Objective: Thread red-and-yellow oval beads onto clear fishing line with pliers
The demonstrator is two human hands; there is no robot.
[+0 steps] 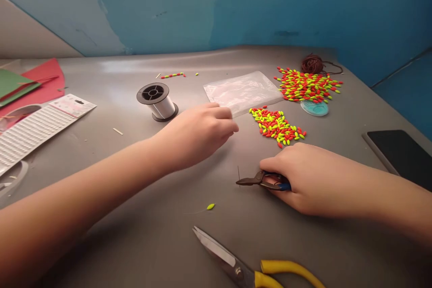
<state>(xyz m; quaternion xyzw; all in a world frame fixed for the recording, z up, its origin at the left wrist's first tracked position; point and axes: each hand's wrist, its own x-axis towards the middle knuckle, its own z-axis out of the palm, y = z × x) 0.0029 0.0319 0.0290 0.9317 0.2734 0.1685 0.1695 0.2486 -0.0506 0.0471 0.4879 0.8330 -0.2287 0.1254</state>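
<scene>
My right hand (307,175) is wrapped round a small pair of pliers (251,181) with dark jaws and a bit of blue handle showing. A thin, straight, needle-like piece (238,173) stands upright at the jaw tips. My left hand (205,128) hovers with curled fingers between the thread spool and the smaller pile of red and yellow-green beads (278,125); its fingertips are mostly hidden, so whatever they may pinch does not show. Below lies a single yellow-green bead (211,207) with a fine clear thread running from it.
Yellow-handled scissors (216,245) lie at the front. A spool (162,107), a clear plastic bag (243,90), a larger bead pile (307,84), brown yarn (312,64), a turquoise disc (314,108) and a phone (401,153) surround the hands. A white pearl-strip card (43,130) lies left.
</scene>
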